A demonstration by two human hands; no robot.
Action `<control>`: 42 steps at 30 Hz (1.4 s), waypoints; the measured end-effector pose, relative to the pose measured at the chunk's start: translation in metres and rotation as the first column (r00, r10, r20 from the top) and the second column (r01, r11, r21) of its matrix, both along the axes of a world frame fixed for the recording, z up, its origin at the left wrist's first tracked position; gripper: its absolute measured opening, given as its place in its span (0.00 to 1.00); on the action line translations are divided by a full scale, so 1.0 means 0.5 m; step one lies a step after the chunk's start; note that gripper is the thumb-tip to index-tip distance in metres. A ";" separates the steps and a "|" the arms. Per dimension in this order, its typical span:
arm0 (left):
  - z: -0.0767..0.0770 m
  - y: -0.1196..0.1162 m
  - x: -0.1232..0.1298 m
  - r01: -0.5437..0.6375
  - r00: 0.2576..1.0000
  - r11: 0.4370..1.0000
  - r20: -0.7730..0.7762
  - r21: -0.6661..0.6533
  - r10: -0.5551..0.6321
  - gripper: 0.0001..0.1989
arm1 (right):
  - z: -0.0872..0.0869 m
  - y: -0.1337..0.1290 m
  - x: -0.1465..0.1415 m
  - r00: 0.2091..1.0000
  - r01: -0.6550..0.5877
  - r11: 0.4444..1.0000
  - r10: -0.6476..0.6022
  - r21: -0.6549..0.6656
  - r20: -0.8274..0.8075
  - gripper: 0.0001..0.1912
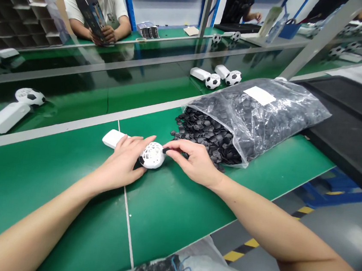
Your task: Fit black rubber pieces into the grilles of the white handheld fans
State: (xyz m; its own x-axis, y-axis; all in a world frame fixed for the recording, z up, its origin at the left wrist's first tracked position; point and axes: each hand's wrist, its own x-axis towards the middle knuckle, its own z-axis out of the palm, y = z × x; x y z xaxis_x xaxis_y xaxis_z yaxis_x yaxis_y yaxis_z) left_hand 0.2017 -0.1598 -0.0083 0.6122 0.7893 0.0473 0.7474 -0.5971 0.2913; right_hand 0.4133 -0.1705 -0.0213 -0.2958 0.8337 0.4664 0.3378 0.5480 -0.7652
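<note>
A white device with a soccer-ball head (153, 155) and a flat white handle (112, 138) lies on the green table. My left hand (123, 159) rests across its neck, thumb and fingers gripping the ball end from the left. At the ball's right side, my right hand (194, 158) pinches a small black piece (165, 150) between thumb and forefinger. The piece is at the ball's surface; whether it is seated I cannot tell. One black patch shows on the ball's lower left, partly behind my fingers. Just beyond my right hand, many loose black pieces (207, 132) spill from a clear plastic bag (273, 119).
On the conveyor belt (82, 116) beyond the pale rail, more ball-headed devices (30, 96) lie at left and right. A black tray (347, 123) sits right of the bag. Across the belt, one person (98, 19) holds a dark object; another person (239, 8) works farther right.
</note>
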 end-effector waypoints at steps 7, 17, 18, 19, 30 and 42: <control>-0.006 0.001 0.002 0.001 1.000 1.000 0.003 0.012 -0.001 0.33 | 0.001 -0.004 -0.002 0.995 -0.091 0.996 0.090 0.013 0.053 0.06; -0.008 -0.002 0.005 -0.021 1.000 1.000 -0.018 0.019 0.021 0.31 | -0.004 -0.008 -0.005 0.986 -0.144 0.990 0.144 -0.010 0.080 0.10; -0.008 -0.002 0.005 -0.022 1.000 1.000 -0.018 0.021 0.022 0.31 | -0.003 -0.009 -0.006 0.986 -0.146 0.989 0.146 -0.005 0.086 0.08; -0.008 -0.002 0.005 -0.023 1.000 1.000 -0.018 0.021 0.024 0.31 | -0.002 -0.010 -0.006 0.987 -0.139 0.990 0.140 -0.009 0.081 0.06; -0.009 -0.006 0.007 -0.024 1.000 0.999 -0.009 0.035 0.025 0.32 | 0.000 -0.011 -0.006 0.997 -0.073 0.996 0.072 0.053 0.011 0.03; -0.004 -0.012 0.018 -0.091 0.993 0.996 0.077 0.000 0.091 0.30 | -0.011 -0.008 -0.031 0.987 -0.131 0.965 0.105 -0.228 -0.124 0.02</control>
State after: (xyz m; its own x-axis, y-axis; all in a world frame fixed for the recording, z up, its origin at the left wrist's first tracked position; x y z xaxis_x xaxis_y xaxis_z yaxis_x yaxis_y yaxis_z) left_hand 0.2105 -0.1659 -0.0101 0.5322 0.8414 0.0944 0.7743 -0.5288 0.3476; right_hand 0.3977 -0.1744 -0.0268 -0.3567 0.8856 0.2974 0.1881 0.3799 -0.9057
